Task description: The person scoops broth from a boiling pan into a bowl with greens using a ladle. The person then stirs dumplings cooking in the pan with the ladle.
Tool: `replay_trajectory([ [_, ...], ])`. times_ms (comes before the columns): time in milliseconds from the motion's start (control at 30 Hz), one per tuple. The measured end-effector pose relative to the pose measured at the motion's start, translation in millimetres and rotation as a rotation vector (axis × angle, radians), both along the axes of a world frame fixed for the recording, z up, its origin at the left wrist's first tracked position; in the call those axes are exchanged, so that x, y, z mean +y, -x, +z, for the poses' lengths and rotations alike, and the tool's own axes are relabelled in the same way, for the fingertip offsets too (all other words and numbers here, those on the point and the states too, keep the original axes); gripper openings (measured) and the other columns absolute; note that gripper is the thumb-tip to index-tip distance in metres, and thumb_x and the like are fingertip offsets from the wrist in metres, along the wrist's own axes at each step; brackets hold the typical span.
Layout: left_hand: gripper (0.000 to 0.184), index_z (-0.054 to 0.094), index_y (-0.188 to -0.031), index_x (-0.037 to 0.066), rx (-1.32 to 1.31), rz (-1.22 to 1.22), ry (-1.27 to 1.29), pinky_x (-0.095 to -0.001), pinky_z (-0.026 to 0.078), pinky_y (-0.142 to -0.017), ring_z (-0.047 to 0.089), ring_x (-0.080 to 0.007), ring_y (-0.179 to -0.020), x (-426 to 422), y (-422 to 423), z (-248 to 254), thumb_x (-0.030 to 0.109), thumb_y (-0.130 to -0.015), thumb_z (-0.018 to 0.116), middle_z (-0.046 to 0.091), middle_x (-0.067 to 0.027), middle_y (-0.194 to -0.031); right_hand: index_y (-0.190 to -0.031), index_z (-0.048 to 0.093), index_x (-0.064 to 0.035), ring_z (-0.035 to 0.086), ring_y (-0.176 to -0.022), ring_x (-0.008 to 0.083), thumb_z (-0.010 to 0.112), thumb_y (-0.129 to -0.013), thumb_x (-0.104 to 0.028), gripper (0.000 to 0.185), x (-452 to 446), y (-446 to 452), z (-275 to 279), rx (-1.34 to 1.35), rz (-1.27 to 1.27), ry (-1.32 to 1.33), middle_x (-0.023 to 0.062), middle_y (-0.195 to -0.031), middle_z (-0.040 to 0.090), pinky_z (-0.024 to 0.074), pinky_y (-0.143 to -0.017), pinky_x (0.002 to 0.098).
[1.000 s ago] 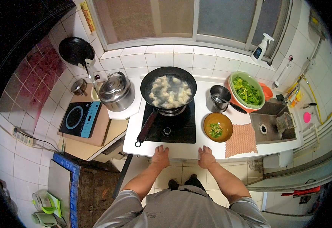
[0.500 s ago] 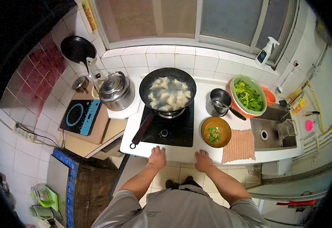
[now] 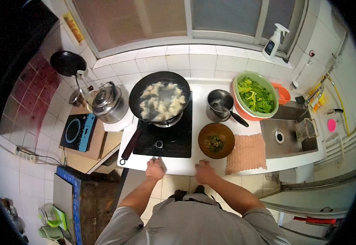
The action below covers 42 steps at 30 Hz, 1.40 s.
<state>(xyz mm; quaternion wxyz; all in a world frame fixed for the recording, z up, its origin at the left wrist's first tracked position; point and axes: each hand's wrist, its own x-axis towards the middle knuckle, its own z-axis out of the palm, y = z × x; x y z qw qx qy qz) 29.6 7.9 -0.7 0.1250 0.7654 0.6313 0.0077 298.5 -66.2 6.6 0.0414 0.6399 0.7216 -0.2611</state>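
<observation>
At the front edge of the white counter rests my left hand [image 3: 155, 169], below the black stove [image 3: 165, 143], with nothing in it and its fingers slightly apart. My right hand [image 3: 204, 171] touches the same edge below the brown bowl [image 3: 216, 140], its fingers bent and mostly foreshortened; no object shows in it. Pale dumplings lie in cloudy liquid in the black wok [image 3: 135, 94] on the stove, the wok's dark handle pointing front left. Chopped greens sit in the brown bowl. A metal pot [image 3: 220, 105] with a black-handled ladle stands behind it.
A green basin [image 3: 238, 96] of leafy greens stands at the back right, beside the sink [image 3: 292, 143]. A pink cloth [image 3: 247, 153] lies right of the bowl. Further left are a steel kettle [image 3: 109, 104] and an induction cooker [image 3: 78, 132]. A spray bottle [image 3: 271, 43] stands on the sill.
The view has shifted, so the counter and its objects appear further left. Both hands stay at the counter edge; the right hand's fingers look more bent than before.
</observation>
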Motion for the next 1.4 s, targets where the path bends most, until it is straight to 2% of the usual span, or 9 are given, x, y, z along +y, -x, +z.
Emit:
replay_trajectory([
  [100,0.036,0.059,-0.115,0.007,-0.144,0.057,-0.028,-0.0404,0.046,-0.09,0.053,-0.0344,-0.11,-4.6,-11.8,19.8,0.019,-0.081,0.059,0.056,-0.0192,-0.115,-0.124,0.053,-0.0015,0.044,-0.121,0.0406,0.059,-0.083,-0.025,0.047,5.9,-0.6,20.8,0.056,0.005,-0.013,0.0234,-0.126,0.049,0.0421,-0.098,0.0477],
  [233,0.015,0.061,-0.082,0.003,-0.545,-0.008,0.055,-0.0432,0.05,-0.07,0.062,-0.0366,-0.078,16.3,-47.7,50.9,0.017,-0.083,0.061,0.062,-0.0182,-0.079,-0.118,0.058,-0.002,0.057,-0.105,0.0367,0.056,-0.086,-0.023,0.038,31.8,-3.4,54.7,0.179,-0.032,-0.104,0.0216,-0.113,0.059,0.0473,-0.09,0.0444],
  [533,0.02,0.06,-0.088,0.0,-0.718,-0.383,0.001,-0.0428,0.05,-0.072,0.063,-0.0374,-0.083,86.6,-142.1,166.5,0.02,-0.087,0.058,0.065,-0.0203,-0.087,-0.089,0.064,-0.0046,0.061,-0.083,0.0386,0.056,-0.082,-0.014,0.014,114.2,-80.4,189.9,0.037,-0.326,-0.544,0.021,-0.087,0.064,0.0495,-0.074,0.0478],
  [600,0.021,0.061,-0.093,0.0,-0.779,-0.357,0.072,-0.039,0.05,-0.072,0.064,-0.0319,-0.08,101.6,-183.3,161.3,0.02,-0.087,0.056,0.066,-0.018,-0.087,-0.09,0.065,-0.0039,0.061,-0.087,0.0387,0.057,-0.081,-0.013,0.014,126.8,-112.6,188.0,-0.071,-0.315,-0.677,0.022,-0.09,0.064,0.0502,-0.075,0.0473],
  [700,0.016,0.062,-0.083,0.003,-1.2,-0.192,0.656,-0.0344,0.052,-0.071,0.064,-0.0264,-0.08,119.0,-256.5,130.8,0.018,-0.08,0.065,0.063,-0.0122,-0.08,-0.095,0.065,-0.0047,0.065,-0.088,0.0344,0.053,-0.083,-0.012,0.019,127.3,-137.9,184.5,-0.426,-0.313,-0.504,0.0182,-0.099,0.065,0.0509,-0.084,0.0413],
  [833,0.019,0.06,-0.083,0.002,-1.079,-0.762,0.071,-0.0351,0.048,-0.058,0.058,-0.0203,-0.064,152.9,-342.3,35.4,0.019,-0.078,0.066,0.059,-0.0062,-0.072,-0.104,0.062,-0.0019,0.064,-0.096,0.0359,0.049,-0.087,-0.012,0.024,135.8,-152.5,182.0,-0.443,-0.33,-0.205,0.0234,-0.111,0.062,0.051,-0.084,0.0435],
  [1000,0.024,0.058,-0.082,-0.002,-1.598,0.401,1.036,-0.0388,0.04,-0.052,0.048,-0.0224,-0.058,111.2,-363.5,121.4,0.018,-0.092,0.052,0.054,-0.0084,-0.071,-0.106,0.06,0.0005,0.064,-0.098,0.0365,0.046,-0.09,-0.013,0.025,139.3,-160.8,184.1,-0.335,-0.4,-0.122,0.0248,-0.112,0.061,0.0516,-0.082,0.0466],
  [1267,0.016,0.062,-0.092,0.0,-1.623,0.109,0.83,-0.0324,0.046,-0.062,0.057,-0.0178,-0.067,77.9,-375.1,125.3,0.014,-0.091,0.054,0.062,-0.0069,-0.08,-0.144,0.033,-0.0149,0.062,-0.093,0.0419,0.045,-0.088,-0.009,0.057,75.8,-161.7,223.5,-0.209,-0.428,-0.397,0.0265,-0.115,0.058,0.0509,-0.079,0.0501],
  [1400,0.017,0.062,-0.094,0.001,-1.557,0.018,0.894,-0.0312,0.045,-0.06,0.057,-0.0157,-0.068,56.5,-359.6,125.0,0.017,-0.092,0.055,0.061,-0.0068,-0.077,-0.145,0.032,-0.0183,0.062,-0.09,0.0428,0.052,-0.084,-0.008,0.066,55.6,-160.9,189.3,-0.014,-0.544,-0.337,0.0266,-0.11,0.06,0.0491,-0.079,0.0495],
])
